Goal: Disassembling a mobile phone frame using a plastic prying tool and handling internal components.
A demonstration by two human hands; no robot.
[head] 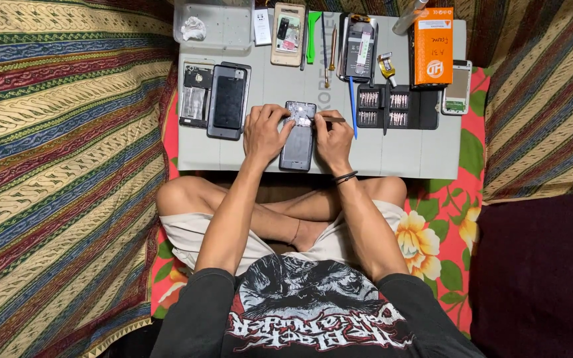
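While the opened smartphone point(298, 136) lies face down near the front edge of the grey work mat point(392, 156), the left hand point(264, 132) presses on its left side, fingers curled over the upper corner. Closed around a thin metal tool point(331, 119), the right hand point(333, 138) rests against the phone's right edge, with the tip at the exposed upper part. Just right of that hand sits a black screwdriver bit case point(392, 109); well left lies a dark phone back cover point(228, 101).
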